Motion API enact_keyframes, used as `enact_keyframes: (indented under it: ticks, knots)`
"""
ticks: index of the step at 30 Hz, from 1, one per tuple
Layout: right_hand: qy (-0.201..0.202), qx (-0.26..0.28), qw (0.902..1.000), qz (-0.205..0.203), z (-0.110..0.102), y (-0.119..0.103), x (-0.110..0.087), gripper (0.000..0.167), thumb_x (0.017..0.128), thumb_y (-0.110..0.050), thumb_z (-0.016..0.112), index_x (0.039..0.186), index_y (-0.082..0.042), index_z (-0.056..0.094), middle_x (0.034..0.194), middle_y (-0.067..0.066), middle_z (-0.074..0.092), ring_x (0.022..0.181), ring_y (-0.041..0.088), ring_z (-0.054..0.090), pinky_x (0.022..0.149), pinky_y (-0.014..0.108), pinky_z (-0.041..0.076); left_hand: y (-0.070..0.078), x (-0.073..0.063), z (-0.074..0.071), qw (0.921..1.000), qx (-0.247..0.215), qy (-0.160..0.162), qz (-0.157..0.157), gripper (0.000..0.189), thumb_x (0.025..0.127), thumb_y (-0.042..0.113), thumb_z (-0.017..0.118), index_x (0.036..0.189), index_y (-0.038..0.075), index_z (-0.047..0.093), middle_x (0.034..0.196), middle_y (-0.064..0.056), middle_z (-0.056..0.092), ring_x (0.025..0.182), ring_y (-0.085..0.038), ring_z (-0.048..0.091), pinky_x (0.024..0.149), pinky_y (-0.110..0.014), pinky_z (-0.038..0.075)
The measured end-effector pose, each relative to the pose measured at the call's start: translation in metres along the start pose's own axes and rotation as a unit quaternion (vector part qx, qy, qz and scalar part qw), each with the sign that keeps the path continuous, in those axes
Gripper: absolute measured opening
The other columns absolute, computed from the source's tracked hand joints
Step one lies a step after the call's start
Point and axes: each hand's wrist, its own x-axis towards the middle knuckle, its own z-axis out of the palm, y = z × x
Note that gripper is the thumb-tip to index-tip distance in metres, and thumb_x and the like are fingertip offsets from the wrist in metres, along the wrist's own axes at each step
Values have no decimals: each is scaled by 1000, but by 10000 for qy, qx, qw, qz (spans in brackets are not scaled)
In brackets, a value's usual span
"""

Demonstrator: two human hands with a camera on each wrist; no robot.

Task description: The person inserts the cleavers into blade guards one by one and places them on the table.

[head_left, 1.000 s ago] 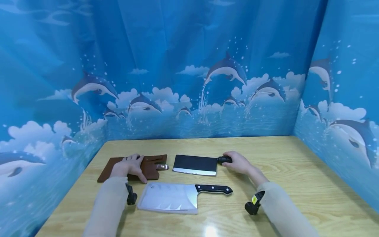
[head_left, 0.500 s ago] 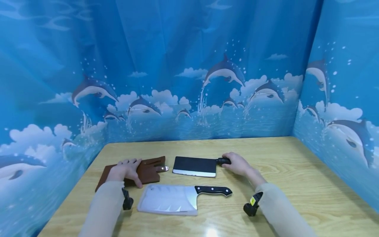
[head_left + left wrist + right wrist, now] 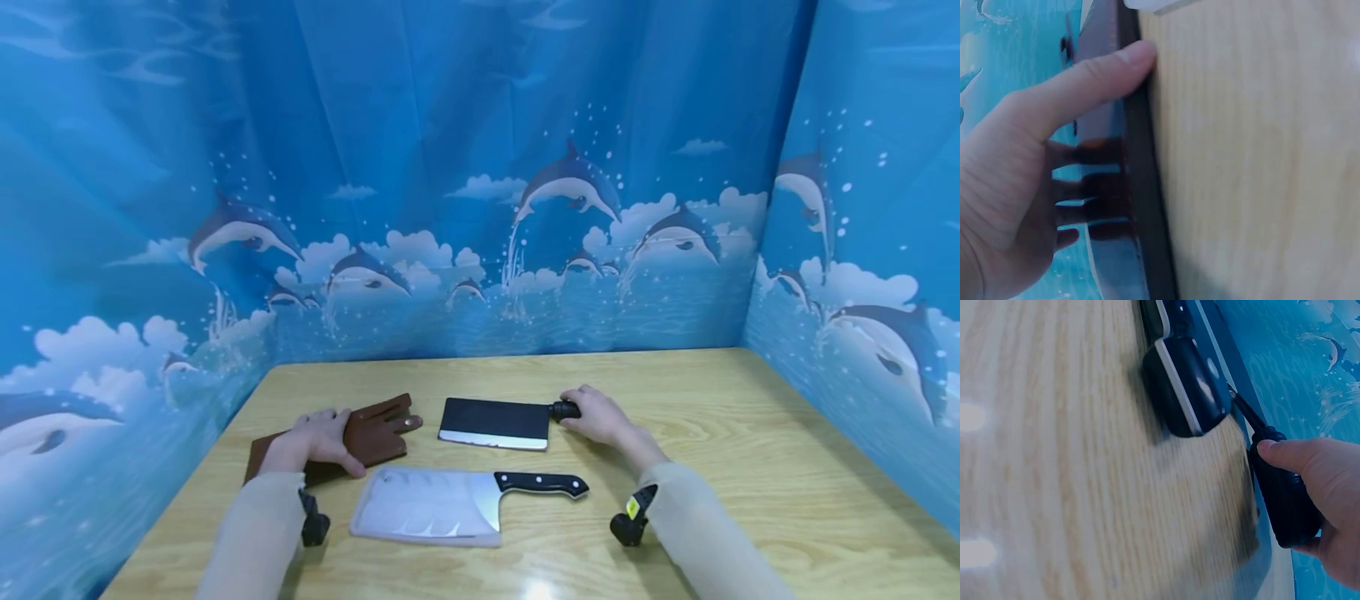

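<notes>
A brown leather knife sheath (image 3: 372,437) lies at the table's left, slanted, its strap pointing right. My left hand (image 3: 318,437) spans and grips it, thumb along the near edge; in the left wrist view the thumb (image 3: 1100,78) crosses over the sheath's dark edge (image 3: 1144,175). To the right lies a dark-bladed cleaver (image 3: 495,417), flat on the table. My right hand (image 3: 596,414) holds its black handle (image 3: 1282,494), thumb on top. Nearer to me rests a second cleaver (image 3: 487,496), with a whitish cover over its blade and a black riveted handle (image 3: 542,482).
The wooden table (image 3: 675,400) meets a blue dolphin-print curtain (image 3: 420,167) at the back and both sides. The covered cleaver's handle (image 3: 1185,381) sits close to the held one in the right wrist view.
The sheath has turned, its left end coming nearer to me, with the left hand shifting left and nearer. The right hand stays on the cleaver handle.
</notes>
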Motion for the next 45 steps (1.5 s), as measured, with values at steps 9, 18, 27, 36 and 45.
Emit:
enact_keyframes:
  ticks: [9,18,27,36,45]
  knots:
    - [-191,-69,9998,-40,-1,-1,4,45,85,-20,68,124,-1,56,117,20,58,109,36,53,94,50,40,-8,-7,10,9963,10,835,212,123,55,70,72,142,-5,27,126,-34,40,114,-51,39,93,-60,33]
    - [-329,-595,9975,-199,-1,-1,4,47,83,-29,69,122,-6,58,108,15,59,99,31,56,85,47,45,-3,-18,6,9813,200,1798,664,119,56,68,73,140,-6,31,125,-35,40,113,-50,39,92,-61,32]
    - [-347,-844,9941,-592,-5,-2,-5,35,80,-30,70,105,-7,65,93,5,63,81,20,58,71,39,47,9,-29,3,9797,174,1844,767,116,59,65,73,141,-4,30,129,-31,40,115,-48,38,94,-61,31]
    - [35,-460,9962,-732,-4,2,-20,27,74,-24,67,95,-8,63,74,-4,58,62,12,46,54,30,37,33,-36,2,9739,493,1884,1169,116,57,66,74,144,3,29,134,-25,38,121,-44,35,97,-58,31]
    - [641,-334,9938,-846,-19,5,-45,29,74,-22,68,99,-8,64,82,1,64,64,12,52,53,29,39,48,-43,1,9627,818,2086,1515,118,55,66,74,145,5,29,135,-24,38,123,-43,34,100,-57,28]
